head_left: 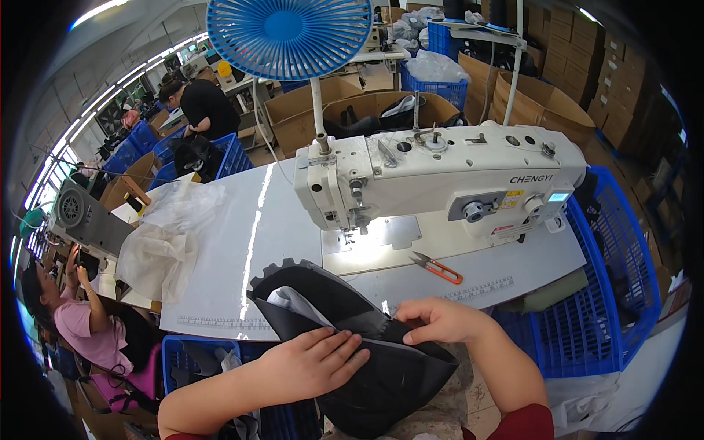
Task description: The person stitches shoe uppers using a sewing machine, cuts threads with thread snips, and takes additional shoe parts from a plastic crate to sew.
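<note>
Black piece (381, 385): it is hanging before the near edge of the worktable (220, 257), between the two hands, opening like a pouch; its upper rim is showing notches, and a pale lining (288, 299) is peeking from inside.
Left hand (319, 361): it is lying over the near wall of the black piece, fingers stretching side by side; its thumb is hiding, so I cannot tell if it is gripping.
Right hand (440, 320): it is pinching the edge of the black piece between thumb and forefinger.
Sewing machine (433, 176): it is standing on the worktable, its lamp shining under the needle; orange-handled snips (438, 268) are lying in front.
Right basket (614, 293): this blue one is standing beside the worktable, and a green cloth (556, 293) is lying at its near left side.
Lower left basket (173, 350): it is holding dark pieces (202, 361) and clear plastic (229, 361) below the worktable.
Open carton (438, 110): behind the machine, it is containing black items (353, 119).
Rear crate (447, 94): it is carrying a bulging clear bag (438, 67).
Far left crate (235, 155): it is holding black goods (198, 158), while a co-worker (209, 106) is bending over there.
</note>
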Motion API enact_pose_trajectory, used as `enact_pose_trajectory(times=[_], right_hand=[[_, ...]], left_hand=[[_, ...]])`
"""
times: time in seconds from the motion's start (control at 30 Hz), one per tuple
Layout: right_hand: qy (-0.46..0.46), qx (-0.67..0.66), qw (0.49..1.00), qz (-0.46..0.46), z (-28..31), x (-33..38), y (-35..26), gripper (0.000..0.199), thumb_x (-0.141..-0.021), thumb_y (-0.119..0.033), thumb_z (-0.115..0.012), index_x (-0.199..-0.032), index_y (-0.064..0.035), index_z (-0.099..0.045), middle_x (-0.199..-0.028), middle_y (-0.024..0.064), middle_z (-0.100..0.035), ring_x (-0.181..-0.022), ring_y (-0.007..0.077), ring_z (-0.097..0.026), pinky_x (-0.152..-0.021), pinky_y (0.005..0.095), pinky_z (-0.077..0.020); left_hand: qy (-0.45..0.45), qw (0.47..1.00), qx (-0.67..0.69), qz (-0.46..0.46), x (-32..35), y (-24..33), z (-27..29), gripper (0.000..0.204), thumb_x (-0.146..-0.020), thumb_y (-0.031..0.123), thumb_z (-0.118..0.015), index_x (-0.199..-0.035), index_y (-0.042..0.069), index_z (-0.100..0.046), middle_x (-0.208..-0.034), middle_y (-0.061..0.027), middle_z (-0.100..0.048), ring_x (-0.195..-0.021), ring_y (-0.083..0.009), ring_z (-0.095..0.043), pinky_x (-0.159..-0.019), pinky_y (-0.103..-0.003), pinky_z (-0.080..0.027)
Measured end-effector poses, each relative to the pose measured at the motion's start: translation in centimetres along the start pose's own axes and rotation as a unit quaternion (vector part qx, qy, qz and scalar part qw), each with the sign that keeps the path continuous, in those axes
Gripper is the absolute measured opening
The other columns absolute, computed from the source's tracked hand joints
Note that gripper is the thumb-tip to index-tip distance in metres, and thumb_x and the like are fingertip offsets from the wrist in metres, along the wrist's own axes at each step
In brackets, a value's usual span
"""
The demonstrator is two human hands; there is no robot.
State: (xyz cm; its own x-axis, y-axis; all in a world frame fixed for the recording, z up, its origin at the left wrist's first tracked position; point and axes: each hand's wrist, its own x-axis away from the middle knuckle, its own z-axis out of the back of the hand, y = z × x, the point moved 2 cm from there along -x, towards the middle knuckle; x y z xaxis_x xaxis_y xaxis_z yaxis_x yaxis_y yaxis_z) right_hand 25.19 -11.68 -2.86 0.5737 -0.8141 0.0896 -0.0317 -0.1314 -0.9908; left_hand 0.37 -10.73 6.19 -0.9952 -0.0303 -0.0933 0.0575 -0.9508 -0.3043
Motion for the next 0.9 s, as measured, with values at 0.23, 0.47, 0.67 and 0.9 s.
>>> enact_pose_trajectory(times=[0.23, 0.47, 0.67, 0.9], right_hand=[[0.016, -0.017, 1.000, -0.019, -0.2, 0.1, -0.2, 0.020, -0.084, -0.005, -0.067, -0.103, 0.0000, -0.062, -0.094, -0.0022, -0.051, -0.086, 0.0084, -0.048, -0.078, 0.0240, -0.0402], [0.093, 0.003, 0.994, -0.059, 1.5, 1.4, 1.6, 0.026, -0.084, -0.012, -0.068, -0.106, 0.0003, -0.063, -0.095, -0.0007, -0.059, -0.087, 0.0091, -0.053, -0.085, 0.0256, -0.0428], [0.501, 0.548, 0.670, -0.006, 7.5, 2.2, 5.0, 0.026, -0.078, -0.016, -0.069, -0.098, -0.0009, -0.064, -0.104, 0.0122, -0.061, -0.100, 0.0312, -0.054, -0.087, 0.0421, -0.0439], [0.437, 0.526, 0.715, -0.146, 8.3, 1.7, 5.2, 0.025, -0.086, -0.016, -0.061, -0.104, 0.0007, -0.056, -0.101, 0.0155, -0.062, -0.087, 0.0309, -0.061, -0.075, 0.0406, -0.0484]], left_hand=[[0.003, 1.000, -0.002, 0.000, 0.0, 0.1, 0.1, 0.041, -0.081, 0.018, -0.055, -0.120, 0.008, -0.059, -0.118, -0.0092, -0.064, -0.108, -0.0197, -0.062, -0.093, -0.031, -0.048], [-0.010, 1.000, -0.015, 0.009, 0.3, -0.2, 0.2, 0.040, -0.081, 0.018, -0.055, -0.119, 0.007, -0.059, -0.118, -0.0092, -0.064, -0.108, -0.0197, -0.062, -0.094, -0.031, -0.048], [0.010, 1.000, -0.006, 0.015, 0.6, 0.0, 0.1, 0.041, -0.081, 0.018, -0.055, -0.120, 0.006, -0.058, -0.119, -0.0092, -0.064, -0.109, -0.0206, -0.061, -0.095, -0.032, -0.047], [0.007, 1.000, -0.015, 0.008, 0.3, 0.0, 0.3, 0.040, -0.082, 0.017, -0.055, -0.121, 0.007, -0.058, -0.119, -0.0086, -0.064, -0.109, -0.0204, -0.061, -0.096, -0.032, -0.047]])
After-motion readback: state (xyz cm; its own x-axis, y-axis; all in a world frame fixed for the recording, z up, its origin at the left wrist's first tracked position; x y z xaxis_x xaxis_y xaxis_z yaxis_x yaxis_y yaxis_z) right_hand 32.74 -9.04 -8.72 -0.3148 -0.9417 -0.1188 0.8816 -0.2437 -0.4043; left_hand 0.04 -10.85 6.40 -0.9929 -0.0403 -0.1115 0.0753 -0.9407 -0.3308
